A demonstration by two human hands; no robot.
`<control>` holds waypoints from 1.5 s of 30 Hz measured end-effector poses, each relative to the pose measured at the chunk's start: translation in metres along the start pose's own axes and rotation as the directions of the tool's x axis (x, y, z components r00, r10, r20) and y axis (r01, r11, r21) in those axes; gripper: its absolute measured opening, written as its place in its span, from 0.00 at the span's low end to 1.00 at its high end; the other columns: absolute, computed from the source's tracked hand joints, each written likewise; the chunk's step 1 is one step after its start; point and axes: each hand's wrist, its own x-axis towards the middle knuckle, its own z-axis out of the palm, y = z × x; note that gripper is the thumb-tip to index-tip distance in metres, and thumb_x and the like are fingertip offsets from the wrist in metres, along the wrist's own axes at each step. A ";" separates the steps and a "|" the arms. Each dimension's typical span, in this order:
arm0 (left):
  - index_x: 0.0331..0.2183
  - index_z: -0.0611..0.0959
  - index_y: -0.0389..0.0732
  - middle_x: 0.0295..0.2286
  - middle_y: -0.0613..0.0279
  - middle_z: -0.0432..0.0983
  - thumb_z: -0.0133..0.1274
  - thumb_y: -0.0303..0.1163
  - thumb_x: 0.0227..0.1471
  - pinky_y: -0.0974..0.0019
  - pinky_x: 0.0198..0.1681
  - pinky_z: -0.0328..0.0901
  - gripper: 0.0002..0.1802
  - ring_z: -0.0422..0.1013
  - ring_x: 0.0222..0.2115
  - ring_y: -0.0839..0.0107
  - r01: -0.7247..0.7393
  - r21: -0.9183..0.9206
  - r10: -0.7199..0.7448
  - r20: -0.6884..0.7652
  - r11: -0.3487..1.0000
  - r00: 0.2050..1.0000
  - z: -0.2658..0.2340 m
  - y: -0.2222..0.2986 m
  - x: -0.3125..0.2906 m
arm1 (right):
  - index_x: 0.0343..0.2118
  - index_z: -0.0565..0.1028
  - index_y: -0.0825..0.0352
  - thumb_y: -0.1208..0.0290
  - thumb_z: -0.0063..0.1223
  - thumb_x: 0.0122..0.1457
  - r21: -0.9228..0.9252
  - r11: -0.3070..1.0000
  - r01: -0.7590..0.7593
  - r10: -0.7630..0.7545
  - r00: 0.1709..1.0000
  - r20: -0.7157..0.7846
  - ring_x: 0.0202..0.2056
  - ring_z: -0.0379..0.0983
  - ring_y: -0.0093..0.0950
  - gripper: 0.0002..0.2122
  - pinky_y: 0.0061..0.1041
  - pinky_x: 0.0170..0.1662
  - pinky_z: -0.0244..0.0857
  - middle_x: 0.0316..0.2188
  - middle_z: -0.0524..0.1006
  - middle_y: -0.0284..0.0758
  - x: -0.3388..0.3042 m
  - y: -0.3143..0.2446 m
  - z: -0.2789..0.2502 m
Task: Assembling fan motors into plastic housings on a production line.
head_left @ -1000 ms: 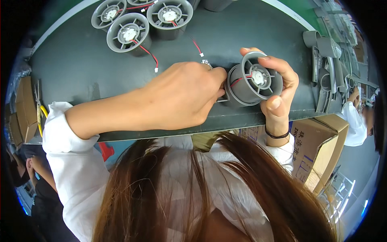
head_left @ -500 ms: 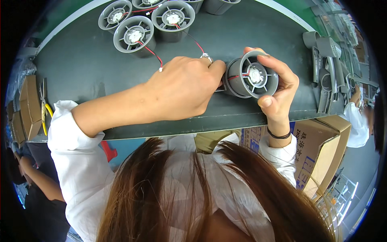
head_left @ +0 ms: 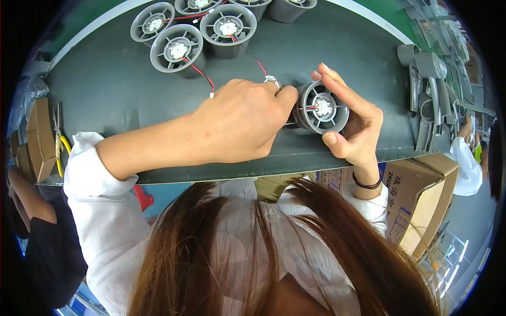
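Note:
My left hand (head_left: 245, 121) is closed in a fist, knuckles up, at the left side of a grey plastic housing (head_left: 301, 89); most of what it grips is hidden beneath the fingers. A grey fan cup (head_left: 337, 111), spoked, with a white centre and a short red wire, sits in the housing's round opening, facing right. Curved about the cup's rim is my right hand (head_left: 361, 118), its thumb at the lower edge and its fingers at the upper edge.
Several similar grey fan cups (head_left: 228, 46) with red-and-black wires stand at the far left. Grey handled shells (head_left: 429, 89) are piled at right. Yellow-handled pliers (head_left: 60, 139) lie by a cardboard box (head_left: 41, 137) at left. Another carton (head_left: 416, 195) stands below the table's right edge.
My right hand has moved left with the fan cup, which now sits deeper in the housing and closer to my left fist. My left hand has barely moved.

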 end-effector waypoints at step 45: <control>0.27 0.70 0.36 0.40 0.45 0.72 0.52 0.26 0.37 0.65 0.24 0.68 0.10 0.71 0.22 0.65 -0.205 0.323 0.098 0.318 0.924 0.943 -0.028 0.006 -0.007 | 0.40 0.76 0.70 0.78 0.64 0.32 -0.165 0.986 -0.003 -0.021 0.989 -0.143 0.43 0.74 0.35 0.24 0.27 0.47 0.67 0.40 0.76 0.44 -0.001 -0.006 0.016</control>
